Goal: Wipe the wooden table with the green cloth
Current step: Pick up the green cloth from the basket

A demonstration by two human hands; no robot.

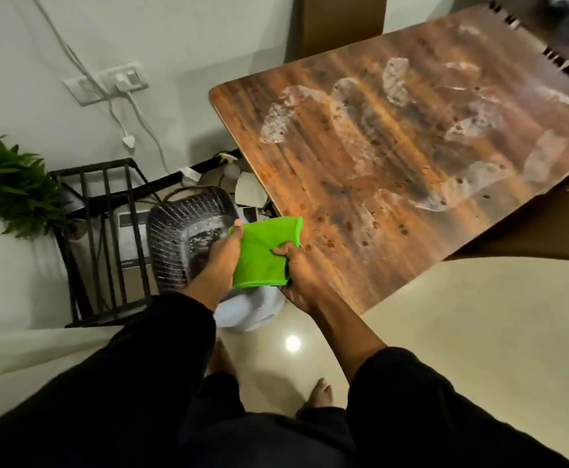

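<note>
- Left hand [224,255] and right hand [298,268] both clamped on the folded green cloth [264,253], held just off the tabletop [310,157] corner at 7 o'clock.
- Whitish smears [408,130] and brown spots span the wood toward 1 o'clock — advise a flat pad, overlapping strokes.

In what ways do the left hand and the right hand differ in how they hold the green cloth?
The left hand pinches the folded green cloth at its upper left edge, back of the hand showing; the right hand grips its right edge, lower down. The left hand is over the dark slatted basket; the right hand is at the wooden table edge. Both grip the cloth.
</note>
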